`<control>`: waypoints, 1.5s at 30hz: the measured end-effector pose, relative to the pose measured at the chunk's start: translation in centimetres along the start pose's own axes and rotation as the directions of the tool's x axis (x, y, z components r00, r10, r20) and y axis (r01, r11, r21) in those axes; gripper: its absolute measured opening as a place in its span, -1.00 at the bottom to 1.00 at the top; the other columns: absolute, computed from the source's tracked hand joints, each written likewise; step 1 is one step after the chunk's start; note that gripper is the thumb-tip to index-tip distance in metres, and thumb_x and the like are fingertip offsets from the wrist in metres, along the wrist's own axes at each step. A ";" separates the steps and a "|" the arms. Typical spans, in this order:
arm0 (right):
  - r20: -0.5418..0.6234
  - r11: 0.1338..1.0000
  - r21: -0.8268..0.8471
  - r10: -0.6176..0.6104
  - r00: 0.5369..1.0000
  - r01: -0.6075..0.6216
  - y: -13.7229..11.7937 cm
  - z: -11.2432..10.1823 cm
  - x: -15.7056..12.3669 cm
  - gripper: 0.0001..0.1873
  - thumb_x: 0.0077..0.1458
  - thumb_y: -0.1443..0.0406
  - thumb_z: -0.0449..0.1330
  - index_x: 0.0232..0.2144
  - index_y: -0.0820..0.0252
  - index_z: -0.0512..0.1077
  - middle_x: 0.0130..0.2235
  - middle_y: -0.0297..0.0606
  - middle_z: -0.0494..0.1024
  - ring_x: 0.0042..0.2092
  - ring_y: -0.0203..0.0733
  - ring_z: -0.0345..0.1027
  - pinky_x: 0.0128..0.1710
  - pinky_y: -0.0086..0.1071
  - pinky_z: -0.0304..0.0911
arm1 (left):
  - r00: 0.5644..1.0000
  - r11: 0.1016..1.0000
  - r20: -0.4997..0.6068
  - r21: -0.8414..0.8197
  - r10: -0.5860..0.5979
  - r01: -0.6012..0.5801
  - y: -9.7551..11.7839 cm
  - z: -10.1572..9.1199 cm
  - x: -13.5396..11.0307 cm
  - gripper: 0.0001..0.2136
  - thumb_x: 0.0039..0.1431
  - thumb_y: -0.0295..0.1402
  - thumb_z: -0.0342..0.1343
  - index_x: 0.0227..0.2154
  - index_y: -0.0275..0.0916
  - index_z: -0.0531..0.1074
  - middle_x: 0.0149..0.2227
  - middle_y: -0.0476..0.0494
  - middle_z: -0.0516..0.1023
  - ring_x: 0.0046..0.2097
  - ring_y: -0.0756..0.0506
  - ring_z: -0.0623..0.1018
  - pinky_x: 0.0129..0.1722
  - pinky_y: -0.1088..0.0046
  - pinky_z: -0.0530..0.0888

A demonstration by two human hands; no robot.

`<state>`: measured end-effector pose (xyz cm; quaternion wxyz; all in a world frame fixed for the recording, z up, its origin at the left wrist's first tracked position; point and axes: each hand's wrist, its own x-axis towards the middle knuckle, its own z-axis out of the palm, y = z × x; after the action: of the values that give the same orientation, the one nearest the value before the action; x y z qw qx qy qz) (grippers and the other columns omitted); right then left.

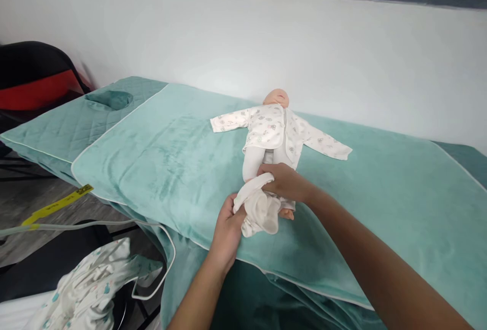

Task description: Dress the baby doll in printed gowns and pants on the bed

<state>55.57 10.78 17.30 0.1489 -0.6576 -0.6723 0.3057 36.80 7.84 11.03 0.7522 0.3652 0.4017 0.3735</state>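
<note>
Centre of the frame: a baby doll (pixel 272 127) lies on its back on a teal blanket (pixel 160 157), head toward the wall (pixel 266 41), sleeves spread to either side. It wears a printed white wrap top.

Just below the doll's trunk, both hands grip a bunched pair of white trousers (pixel 261 211) at the doll's legs. The left hand (pixel 227 226) has its fingers closed on the lower left edge of the trousers. The right hand (pixel 286 182) has its fingers curled over the upper edge of the same garment. One bare doll foot (pixel 287 213) shows beside the bunched cloth.

The blanket covers a quilted teal bed (pixel 57 127) with a face opening (pixel 109 100) at the upper left.

Far left: a black and red chair (pixel 34 81). Lower left: a yellow strap (pixel 57 206) and a patterned cloth (pixel 87 284).
</note>
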 end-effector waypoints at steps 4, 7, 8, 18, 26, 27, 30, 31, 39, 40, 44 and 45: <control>0.059 0.973 0.229 -0.004 0.998 -0.010 0.8 -0.6 -0.1 -0.85 0.06 0.20 0.20 -0.35 0.16 0.39 -0.30 -0.31 0.52 -0.26 -0.15 0.37 -0.32 -0.36 0.17 | 0.995 0.986 0.033 0.132 0.093 -0.097 0.7 -0.8 1.5 -0.74 0.08 -0.21 0.23 -0.21 -0.23 0.45 -0.25 -0.05 0.55 -0.25 -0.03 0.46 -0.28 0.51 0.35; 0.119 0.923 0.384 -0.023 0.993 -0.024 1.5 -0.9 -0.3 -0.73 0.04 0.11 0.26 -0.29 0.17 0.41 -0.29 -0.31 0.50 -0.25 -0.15 0.37 -0.29 -0.34 0.22 | 0.989 0.975 0.058 0.173 0.134 -0.142 1.4 -1.1 2.7 -0.75 0.06 -0.22 0.24 -0.23 -0.21 0.44 -0.29 -0.03 0.52 -0.29 -0.02 0.43 -0.28 0.50 0.35; 0.135 0.910 0.414 -0.029 0.990 -0.030 1.7 -1.0 -0.3 -0.70 0.03 0.10 0.28 -0.28 0.18 0.41 -0.28 -0.31 0.50 -0.25 -0.15 0.37 -0.29 -0.34 0.23 | 0.987 0.968 0.056 0.193 0.149 -0.157 1.6 -1.1 3.1 -0.76 0.06 -0.23 0.23 -0.24 -0.21 0.44 -0.30 -0.02 0.52 -0.31 -0.02 0.42 -0.28 0.49 0.35; 0.136 0.946 0.324 -0.043 0.990 -0.003 1.7 -0.8 0.0 -0.72 0.02 0.20 0.29 -0.20 0.14 0.41 -0.14 -0.26 0.55 -0.10 -0.03 0.41 -0.18 -0.24 0.27 | 0.948 0.889 0.112 0.330 0.297 -0.318 3.2 -1.5 7.2 -0.80 0.08 -0.39 0.13 -0.20 -0.20 0.43 -0.31 -0.01 0.49 -0.26 -0.05 0.43 -0.17 0.45 0.36; -0.047 0.996 0.082 0.030 0.998 -0.026 1.1 0.0 1.1 -0.79 0.08 0.23 0.18 -0.21 0.15 0.42 -0.11 -0.20 0.56 -0.09 0.01 0.42 -0.10 -0.16 0.25 | 0.794 0.619 0.281 0.508 0.539 -0.599 4.1 -0.8 12.0 -0.81 0.23 -0.35 -0.02 -0.16 -0.21 0.43 -0.17 -0.13 0.50 -0.15 -0.10 0.45 -0.10 0.41 0.35; -0.071 0.997 0.069 0.022 0.997 -0.017 1.0 0.1 1.2 -0.82 0.09 0.24 0.16 -0.23 0.15 0.42 -0.14 -0.20 0.57 -0.09 0.01 0.42 -0.09 -0.17 0.24 | 0.755 0.529 0.337 0.556 0.562 -0.642 4.2 -0.7 12.8 -0.80 0.26 -0.34 -0.04 -0.15 -0.21 0.44 -0.15 -0.16 0.49 -0.13 -0.13 0.45 -0.08 0.39 0.34; -0.156 0.997 0.068 0.045 0.987 -0.034 0.7 0.2 1.3 -0.84 0.10 0.25 0.13 -0.24 0.14 0.42 -0.16 -0.21 0.57 -0.08 0.00 0.41 -0.08 -0.19 0.25 | 0.656 0.189 0.508 0.692 0.558 -0.697 5.0 -0.5 15.0 -0.75 0.30 -0.31 -0.08 -0.10 -0.24 0.44 -0.13 -0.26 0.48 -0.07 -0.20 0.44 -0.04 0.30 0.32; -0.184 0.995 0.080 0.066 0.981 -0.052 0.6 0.3 1.3 -0.82 0.10 0.26 0.12 -0.22 0.13 0.42 -0.15 -0.22 0.57 -0.07 0.00 0.41 -0.08 -0.20 0.25 | 0.639 0.082 0.548 0.721 0.541 -0.688 5.2 -0.4 15.6 -0.75 0.31 -0.31 -0.08 -0.08 -0.24 0.43 -0.12 -0.27 0.49 -0.06 -0.23 0.44 -0.03 0.27 0.31; -0.350 0.959 0.133 0.282 0.893 -0.251 0.1 1.4 1.3 -0.72 0.08 0.26 0.11 -0.12 0.12 0.40 -0.15 -0.19 0.56 -0.10 0.02 0.43 -0.10 -0.14 0.31 | 0.638 -0.180 0.611 0.773 0.469 -0.608 5.4 -0.2 17.7 -0.72 0.33 -0.32 -0.10 0.01 -0.22 0.38 -0.05 -0.29 0.51 -0.02 -0.25 0.47 -0.03 0.21 0.35; -0.401 0.964 0.127 0.266 0.877 -0.234 -0.4 1.5 1.0 -0.70 0.09 0.25 0.12 -0.09 0.13 0.39 -0.11 -0.16 0.55 -0.07 0.03 0.42 -0.07 -0.11 0.31 | 0.649 -0.141 0.592 0.781 0.478 -0.609 5.3 -0.4 17.7 -0.72 0.32 -0.32 -0.10 0.01 -0.21 0.38 -0.04 -0.27 0.51 -0.02 -0.24 0.48 -0.04 0.23 0.37; -0.582 0.990 0.107 -0.015 0.813 0.094 -4.4 0.9 -3.3 -0.65 0.22 0.22 0.10 0.05 0.01 0.39 0.15 -0.23 0.42 0.19 -0.03 0.27 0.17 -0.11 0.22 | 0.674 0.184 0.500 0.712 0.544 -0.677 5.1 -1.1 17.7 -0.69 0.19 -0.44 -0.05 -0.03 -0.16 0.42 -0.04 -0.16 0.53 -0.01 -0.17 0.49 -0.01 0.29 0.40; -0.553 0.971 0.168 -0.052 0.831 0.172 -5.5 0.7 -5.1 -0.67 0.26 0.20 0.06 0.06 -0.09 0.40 0.13 -0.29 0.44 0.16 -0.07 0.31 0.12 -0.15 0.29 | 0.687 0.297 0.469 0.659 0.556 -0.691 5.1 -1.3 17.8 -0.68 0.12 -0.47 -0.03 -0.07 -0.17 0.44 -0.05 -0.14 0.54 -0.02 -0.16 0.50 0.00 0.30 0.40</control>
<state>51.23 5.98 21.10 0.4204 -0.6570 -0.6033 0.1663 41.38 25.72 8.95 0.3249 0.8138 0.2907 0.3844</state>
